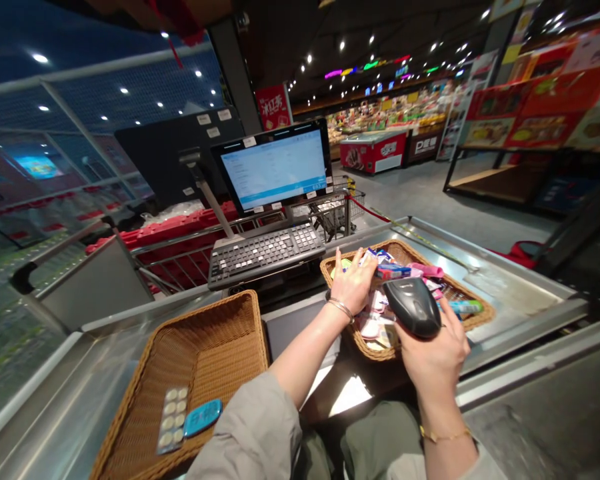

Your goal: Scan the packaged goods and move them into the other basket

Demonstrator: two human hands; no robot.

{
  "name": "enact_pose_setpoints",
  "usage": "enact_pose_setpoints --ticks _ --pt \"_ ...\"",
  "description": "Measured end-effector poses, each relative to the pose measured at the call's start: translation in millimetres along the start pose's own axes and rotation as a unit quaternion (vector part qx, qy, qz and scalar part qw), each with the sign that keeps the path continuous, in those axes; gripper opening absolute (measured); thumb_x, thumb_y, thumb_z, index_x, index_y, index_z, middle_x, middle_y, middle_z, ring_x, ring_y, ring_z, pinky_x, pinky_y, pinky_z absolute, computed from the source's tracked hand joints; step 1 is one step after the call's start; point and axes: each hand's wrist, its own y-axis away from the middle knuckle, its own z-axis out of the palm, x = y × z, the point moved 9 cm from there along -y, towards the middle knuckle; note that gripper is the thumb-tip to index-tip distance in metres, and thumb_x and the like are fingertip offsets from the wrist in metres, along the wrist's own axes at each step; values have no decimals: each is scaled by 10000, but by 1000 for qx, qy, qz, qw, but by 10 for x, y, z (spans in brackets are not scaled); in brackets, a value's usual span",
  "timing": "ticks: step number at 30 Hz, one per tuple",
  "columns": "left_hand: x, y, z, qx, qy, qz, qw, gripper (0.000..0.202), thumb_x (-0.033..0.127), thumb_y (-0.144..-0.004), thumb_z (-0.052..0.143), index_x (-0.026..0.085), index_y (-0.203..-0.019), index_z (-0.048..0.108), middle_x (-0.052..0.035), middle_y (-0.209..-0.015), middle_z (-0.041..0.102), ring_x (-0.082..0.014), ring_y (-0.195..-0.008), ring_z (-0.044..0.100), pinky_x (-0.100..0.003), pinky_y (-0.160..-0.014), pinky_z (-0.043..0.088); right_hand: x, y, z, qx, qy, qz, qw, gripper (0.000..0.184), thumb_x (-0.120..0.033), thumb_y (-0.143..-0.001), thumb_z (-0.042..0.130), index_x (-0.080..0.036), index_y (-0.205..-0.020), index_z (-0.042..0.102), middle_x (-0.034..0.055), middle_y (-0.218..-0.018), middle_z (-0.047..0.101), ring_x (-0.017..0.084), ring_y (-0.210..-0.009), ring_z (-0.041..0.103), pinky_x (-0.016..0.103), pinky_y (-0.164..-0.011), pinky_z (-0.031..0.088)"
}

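My right hand is wrapped round a black handheld barcode scanner, which is held over the right wicker basket. My left hand reaches into the left side of this basket, its fingers stretched out and apart on the small packaged goods. Inside lie several colourful packets, a pink tube-like item and a green-blue item. The larger left wicker basket holds a blister-like pack of round pieces and a blue oval item.
A keyboard and a lit monitor stand behind the baskets on the metal checkout counter. Shopping carts are beyond them. A metal-framed panel stands at the left. A red freezer is farther back.
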Motion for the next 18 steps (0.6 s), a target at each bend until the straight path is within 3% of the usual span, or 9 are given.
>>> enact_pose_setpoints --ticks 3,8,14,18 --pt "-65 56 3 -34 11 -25 999 503 195 -939 500 183 -1442 485 -140 -1470 568 -321 -1483 368 -730 -1222 56 -8 -6 20 -5 -2 -15 1000 457 -438 -735 756 -134 -1068 684 202 -1172 665 395 -1248 537 587 -1051 386" --pt "-262 290 -261 -20 5 -65 998 559 276 -946 534 179 -1487 426 -147 -1504 530 -332 -1491 350 -722 -1222 85 -20 2 31 -8 7 -13 1000 445 -450 -720 763 -143 -1034 694 192 -1122 687 390 -1248 545 583 -1060 379" --pt "-405 805 -592 -13 -18 -87 996 646 412 -958 569 166 -1524 375 -154 -1532 495 -349 -1494 337 -659 -1220 236 -143 31 10 -2 10 -8 1000 483 -469 -705 763 -132 -1047 708 201 -1160 704 394 -1276 559 570 -1081 387" --pt "-533 1220 -819 -10 -38 -107 993 651 386 -954 583 187 -1535 367 -153 -1532 497 -340 -1491 347 -618 -1221 274 -357 133 74 -26 -13 -20 999 487 -455 -717 735 -135 -1082 700 208 -1237 675 396 -1267 560 579 -1080 384"
